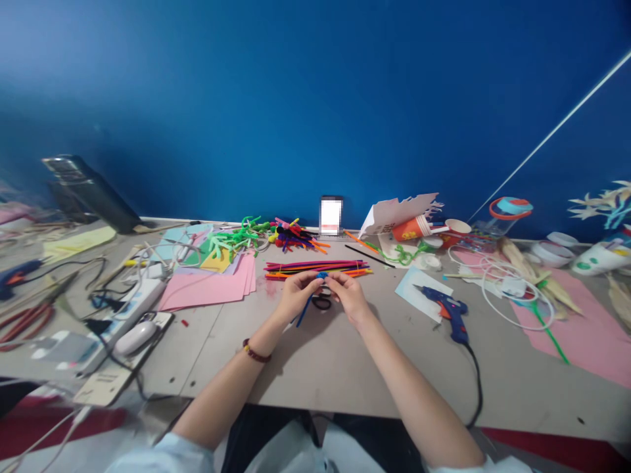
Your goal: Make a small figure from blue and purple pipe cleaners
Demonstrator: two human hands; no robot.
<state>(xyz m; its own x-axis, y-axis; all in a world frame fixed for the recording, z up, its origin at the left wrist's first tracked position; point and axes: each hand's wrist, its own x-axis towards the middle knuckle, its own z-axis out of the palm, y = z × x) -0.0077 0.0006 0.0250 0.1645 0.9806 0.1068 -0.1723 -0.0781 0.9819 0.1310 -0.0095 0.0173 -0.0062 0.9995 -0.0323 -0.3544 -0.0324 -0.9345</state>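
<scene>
Head view: left hand [300, 293] and right hand [349, 295] together pinch a blue pipe cleaner [322, 275]; a slack grip could let it slip.

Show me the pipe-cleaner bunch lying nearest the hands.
The straight bundle just beyond the left hand and right hand; the green pile and multicoloured pile lie farther back.
</scene>
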